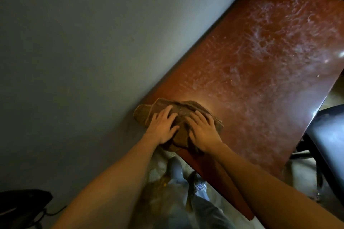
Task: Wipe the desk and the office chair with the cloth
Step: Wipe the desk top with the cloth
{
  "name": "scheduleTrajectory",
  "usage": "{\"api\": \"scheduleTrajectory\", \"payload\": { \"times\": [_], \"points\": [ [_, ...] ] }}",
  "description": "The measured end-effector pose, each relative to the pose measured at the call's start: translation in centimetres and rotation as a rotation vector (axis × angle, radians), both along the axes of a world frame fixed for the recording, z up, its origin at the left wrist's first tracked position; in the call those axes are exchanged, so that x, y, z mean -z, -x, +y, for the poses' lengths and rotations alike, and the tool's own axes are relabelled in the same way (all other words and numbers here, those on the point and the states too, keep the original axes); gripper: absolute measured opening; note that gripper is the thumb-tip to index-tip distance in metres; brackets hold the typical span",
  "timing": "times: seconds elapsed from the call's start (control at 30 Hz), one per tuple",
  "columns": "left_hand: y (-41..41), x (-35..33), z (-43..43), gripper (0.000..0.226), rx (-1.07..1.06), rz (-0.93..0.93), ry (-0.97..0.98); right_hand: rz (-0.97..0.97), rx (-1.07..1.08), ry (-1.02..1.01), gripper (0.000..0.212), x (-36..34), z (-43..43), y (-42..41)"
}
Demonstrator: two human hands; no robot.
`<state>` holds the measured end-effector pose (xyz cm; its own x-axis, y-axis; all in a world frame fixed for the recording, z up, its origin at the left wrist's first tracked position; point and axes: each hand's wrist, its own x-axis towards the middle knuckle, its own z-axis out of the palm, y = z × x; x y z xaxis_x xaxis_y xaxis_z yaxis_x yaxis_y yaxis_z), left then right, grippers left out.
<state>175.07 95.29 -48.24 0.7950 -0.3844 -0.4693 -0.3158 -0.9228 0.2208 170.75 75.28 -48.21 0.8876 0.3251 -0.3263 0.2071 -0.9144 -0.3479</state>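
Observation:
A brown cloth (183,108) lies bunched on the near end of the reddish-brown wooden desk (260,83), close to the wall. My left hand (162,127) presses flat on the cloth's left part with its fingers spread. My right hand (202,130) presses flat on its right part, beside the left hand. The desk top beyond the cloth is covered in whitish dust and swirled smear marks. The dark office chair (327,139) stands at the desk's right side, only partly in view.
A grey wall (83,42) runs along the desk's left edge. A dark object with a cable (22,202) sits on the floor at the lower left. My legs and shoes (186,191) stand on pale floor at the desk's near end.

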Motion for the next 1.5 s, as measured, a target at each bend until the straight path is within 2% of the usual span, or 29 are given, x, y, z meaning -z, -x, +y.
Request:
{"api": "scheduleTrajectory", "payload": {
  "times": [0.1, 0.2, 0.43, 0.73, 1.17, 1.5],
  "points": [
    [0.6, 2.0, -0.4, 0.065, -0.043, 0.071, -0.02, 0.171, 0.024, 0.043, 0.068, 2.0, 1.8, 0.4],
    [0.6, 3.9, -0.4, 0.07, -0.027, 0.081, -0.069, 0.228, 0.064, 0.074, 0.081, 4.2, 2.6, 0.8],
    [-1.6, 6.0, 0.2, 0.071, 0.006, -0.047, -0.081, -0.029, 0.035, 0.174, 0.086, 6.7, 2.3, -1.0],
    [-6.1, 8.6, 0.7, 0.065, 0.09, -0.248, 0.015, -0.048, 0.153, 0.162, 0.086, 8.5, 2.6, -4.9],
    [-14.5, 10.1, -0.3, 0.062, 0.149, -0.356, 0.057, -0.14, 0.242, 0.206, 0.081, 9.6, 2.2, -12.3],
    [-11.5, 10.3, 1.9, 0.062, 0.154, -0.385, 0.063, -0.154, 0.247, 0.208, 0.083, 9.4, 4.6, -9.7]
  ]
}}
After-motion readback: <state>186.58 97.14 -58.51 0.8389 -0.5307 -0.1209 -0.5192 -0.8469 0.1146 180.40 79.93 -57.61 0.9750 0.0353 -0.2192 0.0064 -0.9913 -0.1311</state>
